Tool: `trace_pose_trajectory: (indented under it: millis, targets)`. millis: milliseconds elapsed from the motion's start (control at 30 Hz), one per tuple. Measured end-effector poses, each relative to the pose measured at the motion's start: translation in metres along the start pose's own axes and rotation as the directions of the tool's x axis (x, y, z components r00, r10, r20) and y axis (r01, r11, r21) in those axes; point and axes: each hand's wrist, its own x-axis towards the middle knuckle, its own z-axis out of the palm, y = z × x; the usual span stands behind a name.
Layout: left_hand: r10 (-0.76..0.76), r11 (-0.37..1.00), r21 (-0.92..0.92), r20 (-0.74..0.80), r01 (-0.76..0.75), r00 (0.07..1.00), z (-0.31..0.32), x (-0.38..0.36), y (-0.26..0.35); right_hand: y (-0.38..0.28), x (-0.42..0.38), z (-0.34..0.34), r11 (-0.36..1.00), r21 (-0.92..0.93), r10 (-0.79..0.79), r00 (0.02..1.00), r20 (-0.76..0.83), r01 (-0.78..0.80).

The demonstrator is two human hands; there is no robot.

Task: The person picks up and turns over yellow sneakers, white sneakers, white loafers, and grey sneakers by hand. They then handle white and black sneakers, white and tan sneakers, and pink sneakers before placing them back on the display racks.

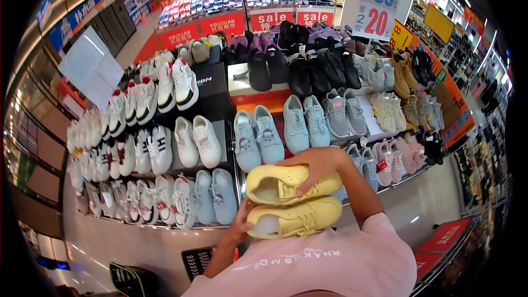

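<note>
A pair of yellow lace-up sneakers [297,217] is held side by side in front of my chest, heels to the left and toes to the right. My right hand [319,165] reaches over the upper shoe, its thumb on the tongue and laces and its fingers along the far side. At the heel end, my left hand [240,223] grips the pair, its fingers partly hidden behind the shoes. Just beyond them, pale blue sneakers [264,137] stand on the display, with another pale blue pair [214,195] to the left.
Rows of white sneakers [199,142] line the left of the display, with black shoes [300,74] farther back. Grey sneakers [345,111] and pink sneakers [388,159] stand to the right. A price sign [377,3] rises behind. A dark green-edged object [127,279] is at lower left.
</note>
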Motion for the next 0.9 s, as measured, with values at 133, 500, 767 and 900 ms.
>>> trace_pose_trajectory:
  millis: [133,500,767,900]
  targets:
    - [0.022,0.999,-0.027,-0.012,-0.022,1.000,-0.013,0.000,0.006,-0.023,0.021,0.010,0.998,-0.060,0.020,1.000,0.010,-0.019]
    - [-0.091,0.991,0.090,-0.127,0.103,0.988,-0.007,0.005,0.047,-0.029,0.034,0.043,0.981,-0.146,0.119,0.989,-0.085,-0.130]
    - [-0.033,0.971,0.232,-0.130,0.062,0.991,-0.007,0.008,0.046,0.032,-0.030,0.059,0.533,0.840,0.138,0.969,-0.204,0.101]
    - [0.035,0.974,0.228,-0.180,0.007,0.983,-0.016,0.004,0.038,0.047,-0.029,0.160,0.168,0.830,0.279,0.782,-0.558,0.532]
